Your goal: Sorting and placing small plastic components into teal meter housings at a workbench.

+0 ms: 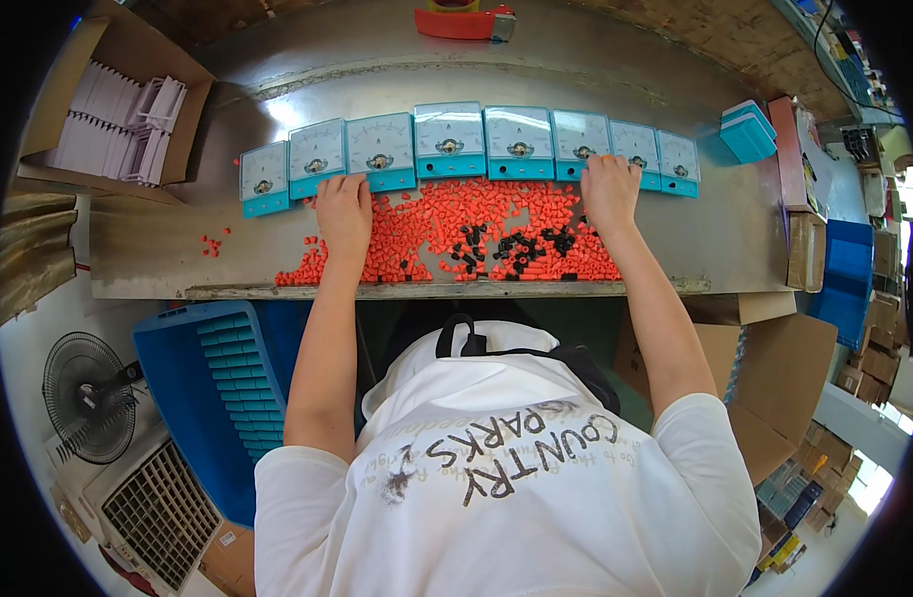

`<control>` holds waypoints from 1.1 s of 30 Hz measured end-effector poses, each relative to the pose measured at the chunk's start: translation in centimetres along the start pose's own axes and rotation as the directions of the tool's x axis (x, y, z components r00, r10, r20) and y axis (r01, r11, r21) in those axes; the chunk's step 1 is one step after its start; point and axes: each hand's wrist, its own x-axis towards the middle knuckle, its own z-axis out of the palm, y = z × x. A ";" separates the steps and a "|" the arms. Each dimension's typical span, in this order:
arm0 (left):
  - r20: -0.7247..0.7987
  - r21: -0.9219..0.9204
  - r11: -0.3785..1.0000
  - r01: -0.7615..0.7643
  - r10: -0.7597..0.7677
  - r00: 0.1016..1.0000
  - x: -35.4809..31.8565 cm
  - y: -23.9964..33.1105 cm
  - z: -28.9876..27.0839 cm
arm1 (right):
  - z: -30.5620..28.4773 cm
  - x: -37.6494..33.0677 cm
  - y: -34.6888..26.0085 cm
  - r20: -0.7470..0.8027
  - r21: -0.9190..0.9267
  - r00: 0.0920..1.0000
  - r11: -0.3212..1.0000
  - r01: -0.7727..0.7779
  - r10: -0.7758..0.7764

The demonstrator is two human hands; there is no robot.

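Note:
Several teal panel meters point(449, 144) with clear fronts and dial faces stand in a curved row across the metal bench. Before them spreads a pile of small red plastic caps point(406, 234), with black caps point(516, 249) mixed in at its near side. My left hand point(345, 209) is closed, its fingertips at the lower edge of a left-hand meter point(380, 149). My right hand point(609, 189) is bent over the lower edge of a meter point(581, 134) on the right, fingers drawn together. Whatever lies under either hand's fingertips is hidden.
At the left sits a cardboard box point(113, 119) of white plastic parts. A teal case point(747, 131) lies at the right, a red object point(464, 24) at the back. Below the bench are a blue bin point(193, 398) with stacked teal parts, a fan point(88, 396) and an open carton point(775, 388).

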 end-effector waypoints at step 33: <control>0.352 -0.199 0.926 -0.321 0.374 0.858 -3.8 10.4 2.7 | -0.5 -1.3 1.7 0.106 0.260 0.959 0.923 -0.282 0.263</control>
